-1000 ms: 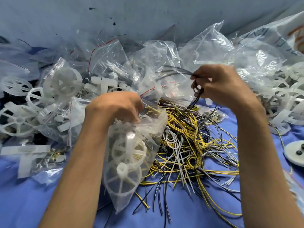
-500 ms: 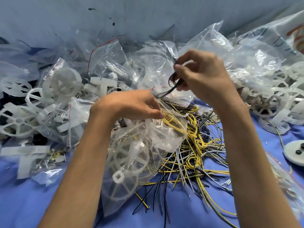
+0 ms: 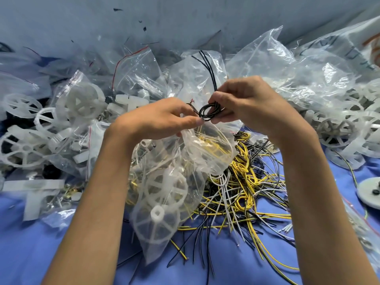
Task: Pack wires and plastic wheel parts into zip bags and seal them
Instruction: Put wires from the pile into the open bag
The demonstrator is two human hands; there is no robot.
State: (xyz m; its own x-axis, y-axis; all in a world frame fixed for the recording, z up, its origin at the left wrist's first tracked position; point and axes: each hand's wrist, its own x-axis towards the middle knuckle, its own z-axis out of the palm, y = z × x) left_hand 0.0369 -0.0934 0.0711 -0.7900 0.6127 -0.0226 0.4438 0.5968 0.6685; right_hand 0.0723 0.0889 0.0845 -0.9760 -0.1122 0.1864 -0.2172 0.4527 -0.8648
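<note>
A clear zip bag (image 3: 164,194) hangs in the middle, holding white plastic wheels (image 3: 158,221) and some yellow wire. My left hand (image 3: 156,120) grips the bag's upper edge. Just to its right, my right hand (image 3: 242,101) pinches a small coil of black wire (image 3: 207,112), whose loose ends stick up behind the fingers. The coil sits right at the bag's mouth, between both hands. Below lies a loose tangle of yellow, white and black wires (image 3: 242,182) on the blue cloth.
Filled and empty zip bags (image 3: 135,73) pile up at the back against a grey wall. Loose white wheels (image 3: 24,149) crowd the left, more wheels (image 3: 337,132) the right. A white disc (image 3: 370,192) lies at the right edge. Blue cloth (image 3: 236,270) shows in front.
My right hand has wound the black wire into a tighter coil and brought it down to the bag's mouth. My left hand lifted the bag's edge up toward it.
</note>
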